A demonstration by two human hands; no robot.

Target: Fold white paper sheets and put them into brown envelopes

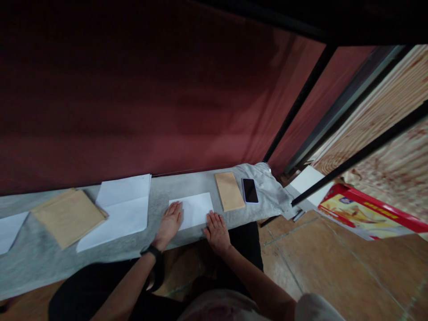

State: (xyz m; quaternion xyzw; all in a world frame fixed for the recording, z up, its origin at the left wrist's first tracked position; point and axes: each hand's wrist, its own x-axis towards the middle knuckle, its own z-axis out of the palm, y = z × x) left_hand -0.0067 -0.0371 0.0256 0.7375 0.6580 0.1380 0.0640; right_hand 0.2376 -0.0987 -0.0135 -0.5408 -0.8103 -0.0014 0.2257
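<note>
Head view, looking down at a seated person's 2 bare hands on a small white sheet (194, 211), which lies flat on a cloth-covered tabletop (33, 269). Take that small sheet as the landmark. The left hand (171, 219), with a black band (152, 252) at its wrist, rests spread over the sheet's left edge. The right hand (218, 230) lays its fingers on the sheet's right edge, toward the person. The hands are apart, each flattened, and neither is closed around anything.

Right of the sheet lies a tan paper rectangle (229, 191), and farther right, a dark-screened phone (250, 191). Left of the sheet is larger white paper (129, 200) with a crease across it; beyond that, brown papers (69, 217) overlap its left side. Farthest left of the sheet, another white paper (10, 232) runs out of view. Well off to the right of the sheet, past the tabletop's end, is a red and yellow box (371, 210).

The step in hand appears to be holding or smoothing the sheet flat. Any next move of the sheet would call for lighter palms and fingertips under an edge.
</note>
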